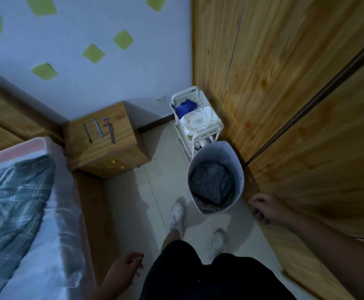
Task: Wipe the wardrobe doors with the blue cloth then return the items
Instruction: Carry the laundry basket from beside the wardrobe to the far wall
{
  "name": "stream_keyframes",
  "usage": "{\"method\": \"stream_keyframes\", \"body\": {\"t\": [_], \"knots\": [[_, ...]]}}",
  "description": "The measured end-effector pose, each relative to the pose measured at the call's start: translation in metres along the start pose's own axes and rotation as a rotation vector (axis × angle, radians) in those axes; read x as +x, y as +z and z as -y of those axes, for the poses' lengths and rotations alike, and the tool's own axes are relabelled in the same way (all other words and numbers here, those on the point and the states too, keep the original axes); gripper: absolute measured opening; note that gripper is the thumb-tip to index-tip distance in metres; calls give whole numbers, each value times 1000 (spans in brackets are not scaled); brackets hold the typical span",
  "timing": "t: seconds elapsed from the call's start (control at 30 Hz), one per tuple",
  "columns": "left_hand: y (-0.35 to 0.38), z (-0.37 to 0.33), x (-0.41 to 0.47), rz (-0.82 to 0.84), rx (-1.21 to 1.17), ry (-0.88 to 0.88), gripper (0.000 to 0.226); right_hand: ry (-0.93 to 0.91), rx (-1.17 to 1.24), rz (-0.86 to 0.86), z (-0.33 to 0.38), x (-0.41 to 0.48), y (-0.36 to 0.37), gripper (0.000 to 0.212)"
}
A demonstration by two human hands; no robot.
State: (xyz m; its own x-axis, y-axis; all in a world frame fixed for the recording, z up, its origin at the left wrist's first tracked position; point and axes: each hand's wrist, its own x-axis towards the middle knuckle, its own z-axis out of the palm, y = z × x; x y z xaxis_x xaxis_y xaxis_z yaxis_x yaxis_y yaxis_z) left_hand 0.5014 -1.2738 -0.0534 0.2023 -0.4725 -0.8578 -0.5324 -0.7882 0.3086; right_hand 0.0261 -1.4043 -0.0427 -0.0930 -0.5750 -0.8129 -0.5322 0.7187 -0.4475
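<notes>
A person stands between the bed (25, 202) and the wardrobe doors (285, 105), both hands empty.
The blue cloth (185, 106) lies in the top tray of the white trolley (185, 92) at the far wall, just left of the doors. The left hand (124, 269) and right hand (263, 211) hang with fingers loosely curled, holding nothing; the right hand is near the door.
</notes>
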Motion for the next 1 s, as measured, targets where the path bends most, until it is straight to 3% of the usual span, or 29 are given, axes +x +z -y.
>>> {"method": "stream_keyframes", "body": {"t": [0.2,0.43,0.57,0.73,0.87,0.93,1.0], "knots": [[-58,-91,81,126,159,76,17,41,160,-121,36,4,16,21],[-77,-216,152,202,252,212,16,160,337,-192,18,42,31,17],[-38,-266,192,296,287,182,18,251,362,-242,-12,98,41,20],[44,-289,273,239,326,189,31,317,275,-336,-48,181,51,44],[91,-294,338,84,478,269,68,289,229,-350,-69,254,62,63],[109,-294,361,95,507,288,81,288,246,-334,-78,282,68,49],[122,-291,380,95,544,321,69,286,252,-342,-86,307,73,30]]}}
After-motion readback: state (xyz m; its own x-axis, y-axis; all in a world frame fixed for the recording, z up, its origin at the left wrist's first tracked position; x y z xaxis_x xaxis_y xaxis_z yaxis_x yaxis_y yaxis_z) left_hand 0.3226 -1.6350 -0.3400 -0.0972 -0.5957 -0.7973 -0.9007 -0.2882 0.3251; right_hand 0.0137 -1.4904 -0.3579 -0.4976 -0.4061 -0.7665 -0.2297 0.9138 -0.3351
